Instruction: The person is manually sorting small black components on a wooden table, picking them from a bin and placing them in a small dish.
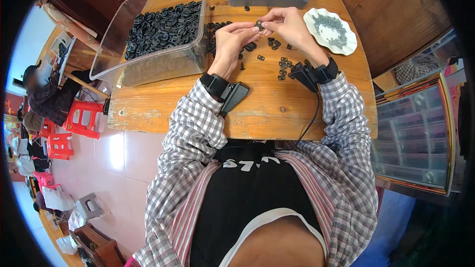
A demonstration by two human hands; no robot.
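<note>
Both grips on small black part (259, 24), clear bin (148, 29) left, white plate (330, 31) right

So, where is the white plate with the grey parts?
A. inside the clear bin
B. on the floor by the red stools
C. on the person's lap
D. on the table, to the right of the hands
D: the white plate lies on the table, just right of the right hand, which with the left hand pinches a small black part.
</note>
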